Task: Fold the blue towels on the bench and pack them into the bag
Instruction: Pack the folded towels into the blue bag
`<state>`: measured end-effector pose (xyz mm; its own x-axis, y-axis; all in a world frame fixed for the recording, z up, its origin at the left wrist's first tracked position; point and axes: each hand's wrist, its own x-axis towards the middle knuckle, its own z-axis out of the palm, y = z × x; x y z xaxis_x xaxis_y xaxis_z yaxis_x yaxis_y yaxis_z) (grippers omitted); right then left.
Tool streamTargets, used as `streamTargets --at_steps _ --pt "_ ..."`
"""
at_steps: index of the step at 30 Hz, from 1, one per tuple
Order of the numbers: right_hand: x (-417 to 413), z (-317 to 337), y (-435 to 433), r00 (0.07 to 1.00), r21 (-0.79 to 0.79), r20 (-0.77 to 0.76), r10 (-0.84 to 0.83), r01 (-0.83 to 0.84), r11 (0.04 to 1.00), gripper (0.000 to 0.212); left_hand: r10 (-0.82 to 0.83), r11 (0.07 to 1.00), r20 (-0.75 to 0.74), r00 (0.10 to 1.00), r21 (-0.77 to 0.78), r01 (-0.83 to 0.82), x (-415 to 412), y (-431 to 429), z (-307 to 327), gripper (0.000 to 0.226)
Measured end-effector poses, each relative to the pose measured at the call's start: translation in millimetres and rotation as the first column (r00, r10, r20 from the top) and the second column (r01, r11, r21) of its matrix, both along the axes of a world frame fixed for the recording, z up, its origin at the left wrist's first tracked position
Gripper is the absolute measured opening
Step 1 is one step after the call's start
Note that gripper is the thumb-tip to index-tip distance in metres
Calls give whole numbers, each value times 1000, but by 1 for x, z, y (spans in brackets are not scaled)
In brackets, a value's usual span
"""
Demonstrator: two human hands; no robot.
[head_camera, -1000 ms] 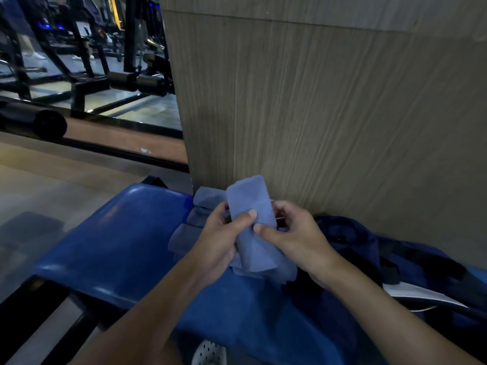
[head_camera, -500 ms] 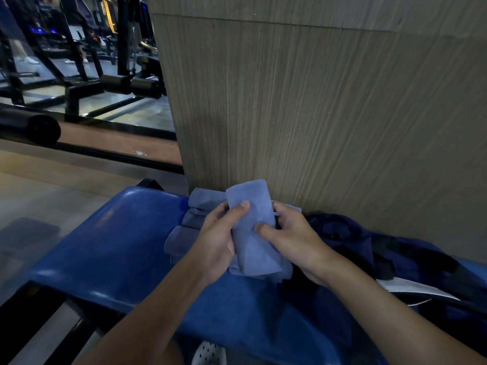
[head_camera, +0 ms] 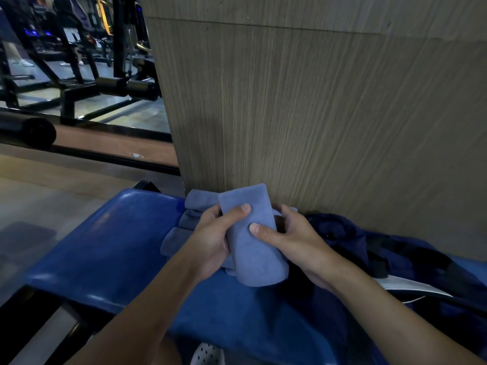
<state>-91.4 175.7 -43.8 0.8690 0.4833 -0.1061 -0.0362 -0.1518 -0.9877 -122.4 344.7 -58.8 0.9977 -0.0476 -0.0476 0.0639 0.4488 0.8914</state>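
The left hand (head_camera: 210,241) is gripping the folded towel (head_camera: 253,243) from its left side, with the thumb lying across the front face and the fingers curling behind. The right hand (head_camera: 292,238) is pinching the same towel at its right edge, with the thumb pressing on the front and the fingers tucking behind. The folded towel is standing nearly upright between them, its rounded top edge leaning toward the wall panel (head_camera: 316,114), which is closing off the side just behind it. Just behind and left of the folded towel, a pile of blue towels (head_camera: 181,233) is lying on the table (head_camera: 105,246) against the foot of that panel. Right of the folded towel, touching the right wrist, a dark blue bag (head_camera: 369,246) is slumping on the table; its mouth is getting lost in dark folds. Left of the folded towel, the padded table is running out broadly to its rounded edge, and the floor (head_camera: 39,206) is opening beyond that. Well beyond, up and left of the folded towel, black gym machines (head_camera: 79,61) are standing.
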Motion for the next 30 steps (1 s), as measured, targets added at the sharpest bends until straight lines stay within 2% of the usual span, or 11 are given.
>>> streamTargets --at_steps 3,5,7,12,16,19,22,25,27,30 --pt "-4 3 -5 998 16 67 -17 16 1000 31 17 999 11 1000 43 -17 3 -2 5 51" --pt "-4 3 -10 993 -7 107 -44 45 999 26 71 995 11 997 71 -71 6 -6 9 59" --pt "-6 4 -16 989 -20 133 -66 69 997 27 98 990 20 995 98 -99 8 -12 11 66" --pt "-17 1 -41 969 -8 244 -40 43 999 36 88 966 52 995 240 -98 10 -43 15 55" --pt "-20 -5 -80 928 -69 364 -84 117 991 52 61 930 106 992 355 -96 17 -78 13 40" --pt "-25 -10 -123 877 -164 451 -165 263 951 69 -3 871 164 986 485 -78 25 -110 7 29" --pt "-30 -16 -171 840 -184 471 -270 392 901 70 -86 734 330 940 659 -164 33 -144 -3 15" --pt "-36 -25 -214 802 -172 477 -360 486 857 71 -370 455 503 781 831 -320 44 -169 -16 5" --pt "-40 -30 -236 782 -170 484 -392 523 835 72 -556 240 445 702 895 -377 50 -183 -21 7" --pt "-46 -37 -259 764 -152 477 -435 559 815 71 -721 -71 232 653 913 -402 55 -200 -26 22"
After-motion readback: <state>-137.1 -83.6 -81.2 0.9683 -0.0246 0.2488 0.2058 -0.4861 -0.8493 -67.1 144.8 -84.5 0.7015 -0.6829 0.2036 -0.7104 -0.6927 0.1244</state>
